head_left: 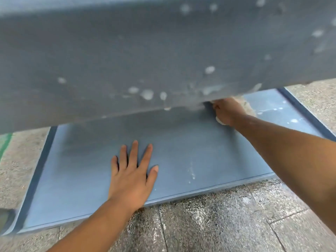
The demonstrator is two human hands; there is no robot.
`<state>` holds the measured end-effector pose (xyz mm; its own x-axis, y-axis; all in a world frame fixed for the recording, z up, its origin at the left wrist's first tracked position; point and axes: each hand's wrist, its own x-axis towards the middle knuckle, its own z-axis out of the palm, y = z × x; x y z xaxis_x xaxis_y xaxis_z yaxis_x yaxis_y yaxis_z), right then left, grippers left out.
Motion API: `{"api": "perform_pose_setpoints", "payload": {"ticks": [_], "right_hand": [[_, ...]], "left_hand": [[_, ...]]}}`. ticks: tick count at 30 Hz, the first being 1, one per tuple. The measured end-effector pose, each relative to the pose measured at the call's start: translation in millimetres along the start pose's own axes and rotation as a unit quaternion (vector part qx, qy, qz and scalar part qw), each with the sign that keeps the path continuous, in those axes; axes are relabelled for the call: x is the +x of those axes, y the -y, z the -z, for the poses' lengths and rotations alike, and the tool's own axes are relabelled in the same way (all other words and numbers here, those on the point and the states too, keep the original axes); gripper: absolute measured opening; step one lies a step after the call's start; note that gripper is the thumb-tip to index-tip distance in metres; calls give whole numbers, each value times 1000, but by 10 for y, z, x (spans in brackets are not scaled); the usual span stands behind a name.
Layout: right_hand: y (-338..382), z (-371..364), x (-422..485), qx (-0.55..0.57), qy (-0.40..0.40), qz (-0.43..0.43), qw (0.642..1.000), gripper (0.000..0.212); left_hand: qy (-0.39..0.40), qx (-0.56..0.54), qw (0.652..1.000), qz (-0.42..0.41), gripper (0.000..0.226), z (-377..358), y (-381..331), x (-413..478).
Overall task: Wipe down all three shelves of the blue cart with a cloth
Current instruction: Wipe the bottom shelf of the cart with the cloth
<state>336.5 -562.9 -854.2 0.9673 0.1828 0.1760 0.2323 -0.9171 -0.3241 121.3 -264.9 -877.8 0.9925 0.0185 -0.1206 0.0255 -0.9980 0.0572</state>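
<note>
The blue cart's bottom shelf (181, 153) lies low over the floor, with a raised dark rim on its left and right sides. Close above it, a higher shelf (127, 51), blurred and dotted with white spots, fills the top of the view. My left hand (131, 175) rests flat on the bottom shelf near its front edge, fingers spread. Far back on the right, my right hand (226, 111) is closed on a pale cloth (245, 105) and pressed to the shelf, partly tucked under the higher shelf. White smears (272, 110) mark the shelf to the right of the cloth.
A speckled grey stone floor (218, 224) runs along the cart's front edge and looks wet and shiny there. Drier floor shows at the left and the top right. A green stripe (5, 144) lies at the far left. A whitish streak (191, 171) marks the shelf's front.
</note>
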Motion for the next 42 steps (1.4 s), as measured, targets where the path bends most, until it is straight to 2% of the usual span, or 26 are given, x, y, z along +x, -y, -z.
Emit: {"api": "perform_pose_setpoints", "payload": {"ticks": [2, 4, 9, 13, 16, 18, 25, 28, 30, 33, 36, 39, 42], "right_hand": [[121, 22, -253, 48, 57, 56, 996, 55], [263, 47, -557, 77, 98, 112, 986, 60], [673, 87, -1523, 149, 136, 175, 964, 63], [703, 171, -1664, 182, 171, 175, 952, 63], [722, 202, -1628, 209, 192, 166, 944, 62], [719, 192, -1663, 217, 200, 187, 937, 61], [523, -10, -1546, 140, 188, 282, 930, 59], [435, -106, -1189, 120, 139, 241, 953, 57], [358, -158, -893, 128, 106, 199, 966, 52], [177, -173, -455, 146, 78, 135, 977, 51], [-78, -96, -77, 83, 71, 85, 990, 63], [-411, 54, 137, 16, 52, -7, 999, 74], [-646, 82, 113, -18, 28, -67, 997, 65]], "left_hand": [[1, -2, 1000, -2, 65, 7, 0, 10], [1, 0, 1000, 0, 65, 13, -6, 21], [9, -3, 1000, 12, 67, 21, -24, 37], [22, -5, 999, 24, 73, 118, -100, 27], [-45, -94, 992, 72, 59, 242, -269, 198], [-60, -135, 985, 83, 50, 265, -412, 323], [-126, -176, 976, 15, 42, 79, -457, 227], [-102, -174, 979, -17, 52, 143, -497, 197], [-74, -139, 984, -85, 65, 157, -530, 178], [-14, -86, 984, -153, 66, 117, -533, 171], [4, -40, 988, -147, 60, 82, -512, 173], [8, -28, 990, -141, 60, 64, -525, 162], [11, -14, 989, -145, 60, 40, -506, 161]]}}
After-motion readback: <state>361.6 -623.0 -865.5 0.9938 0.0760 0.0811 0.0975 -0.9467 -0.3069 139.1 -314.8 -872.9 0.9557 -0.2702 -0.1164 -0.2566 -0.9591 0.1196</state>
